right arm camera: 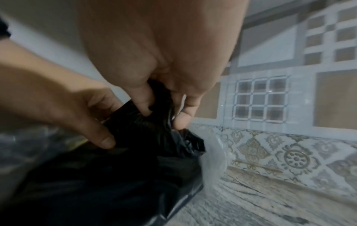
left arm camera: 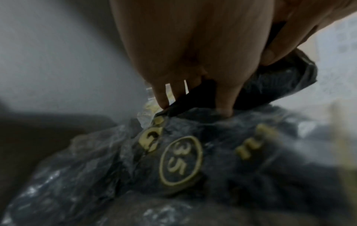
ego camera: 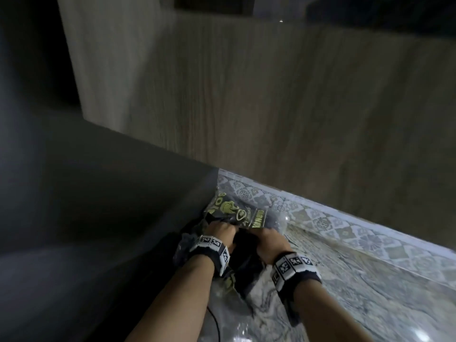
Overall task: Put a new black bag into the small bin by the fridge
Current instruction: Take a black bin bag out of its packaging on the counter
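Observation:
A clear pack of black bin bags (ego camera: pixel 237 213) with yellow print and a "35" badge (left arm camera: pixel 181 160) lies on the floor in the corner. A black bag (ego camera: pixel 243 257) comes out of its open end. My left hand (ego camera: pixel 219 229) pinches the bag's bunched edge (left arm camera: pixel 270 85) between thumb and fingers (left arm camera: pixel 162 102). My right hand (ego camera: pixel 269 239) grips the same black plastic (right arm camera: pixel 115 175) right beside it, thumb and forefinger curled into the folds (right arm camera: pixel 162 117). The small bin shows in no view.
A dark grey fridge side (ego camera: pixel 98 193) stands close on the left. A pale wall (ego camera: pixel 271 119) with a patterned tile skirting (ego camera: pixel 345 230) runs behind the pack. Marbled floor (ego camera: pixel 370 292) stretches to the right. A thin black cord (ego camera: pixel 214 319) lies near my left forearm.

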`<control>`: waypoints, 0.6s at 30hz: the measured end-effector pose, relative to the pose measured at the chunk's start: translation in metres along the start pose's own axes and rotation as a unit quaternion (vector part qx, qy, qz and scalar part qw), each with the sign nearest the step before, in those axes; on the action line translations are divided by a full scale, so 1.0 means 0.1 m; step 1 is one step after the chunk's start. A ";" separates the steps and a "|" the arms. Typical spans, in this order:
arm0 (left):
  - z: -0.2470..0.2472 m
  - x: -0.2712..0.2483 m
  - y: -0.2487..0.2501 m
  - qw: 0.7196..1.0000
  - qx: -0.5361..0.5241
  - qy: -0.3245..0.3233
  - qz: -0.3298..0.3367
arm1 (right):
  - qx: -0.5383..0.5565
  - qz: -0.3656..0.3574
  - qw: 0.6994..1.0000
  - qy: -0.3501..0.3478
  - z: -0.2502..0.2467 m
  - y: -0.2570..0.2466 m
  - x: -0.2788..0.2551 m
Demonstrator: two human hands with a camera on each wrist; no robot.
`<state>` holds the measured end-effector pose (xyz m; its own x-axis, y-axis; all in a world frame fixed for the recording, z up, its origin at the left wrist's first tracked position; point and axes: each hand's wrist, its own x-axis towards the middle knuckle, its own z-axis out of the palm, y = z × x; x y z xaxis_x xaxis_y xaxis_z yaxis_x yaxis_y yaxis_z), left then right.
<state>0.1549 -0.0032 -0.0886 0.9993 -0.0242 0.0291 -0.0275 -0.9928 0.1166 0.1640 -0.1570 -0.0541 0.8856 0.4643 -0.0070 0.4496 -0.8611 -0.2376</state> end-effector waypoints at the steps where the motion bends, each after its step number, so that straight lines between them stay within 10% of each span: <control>1: -0.09 -0.08 0.06 1.000 0.004 0.002 -0.017 | 0.013 -0.003 1.000 0.010 -0.09 -0.01 -0.10; 10: -0.97 -1.39 0.42 0.979 -0.195 0.009 -0.064 | 0.195 0.059 0.965 0.167 -0.87 -0.17 -1.63; 18: -2.00 -3.03 0.39 0.913 -0.374 -0.031 -0.163 | 0.372 0.042 0.927 0.024 -1.39 -1.13 -2.93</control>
<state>-0.1546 -0.0111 0.1054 0.9562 0.2294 -0.1818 0.2853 -0.5916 0.7541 -0.1304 -0.2250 0.1101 0.9259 0.3774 -0.0161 0.1905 -0.5034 -0.8428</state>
